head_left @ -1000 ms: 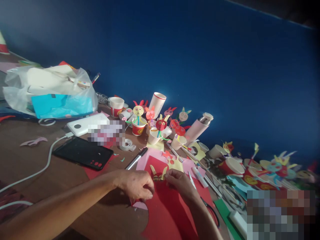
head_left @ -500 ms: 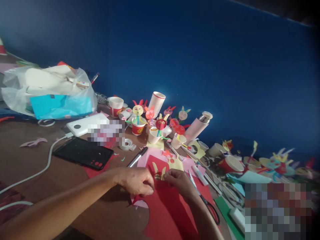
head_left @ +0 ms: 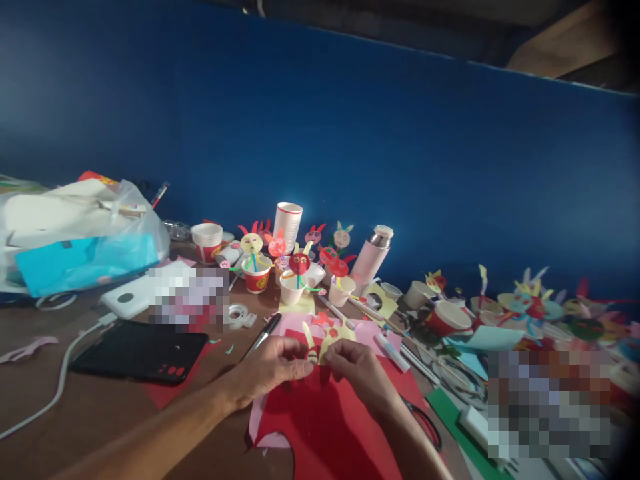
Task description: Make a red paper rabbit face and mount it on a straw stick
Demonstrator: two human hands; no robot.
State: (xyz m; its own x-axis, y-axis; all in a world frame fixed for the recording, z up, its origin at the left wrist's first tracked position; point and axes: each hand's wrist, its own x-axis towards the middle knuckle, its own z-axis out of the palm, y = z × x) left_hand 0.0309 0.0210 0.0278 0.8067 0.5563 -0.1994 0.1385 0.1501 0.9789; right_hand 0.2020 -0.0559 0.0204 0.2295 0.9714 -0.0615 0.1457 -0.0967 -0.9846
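Note:
Between my two hands is a small paper face with yellow ears (head_left: 307,331), held above red paper (head_left: 330,427). My left hand (head_left: 275,370) has its thumb and fingers round the left side of this piece. On the other side, my right hand (head_left: 353,363) pinches the piece's right edge with thumb and forefinger. Behind the hands lie pink and yellow paper sheets. A black-handled pair of scissors (head_left: 425,427) lies beside my right forearm, partly hidden by it. A marker (head_left: 267,330) rests just behind my left hand.
A black phone case (head_left: 135,353), white power bank (head_left: 145,288) and tape roll (head_left: 239,315) lie on the left. Behind stand paper cups with paper figures (head_left: 293,287) and a pink flask (head_left: 371,260). Cups and craft pieces crowd the right.
My left hand has opened from a curled position and come onto the paper face. My right hand still holds its side. The camera view has tilted up and turned slightly.

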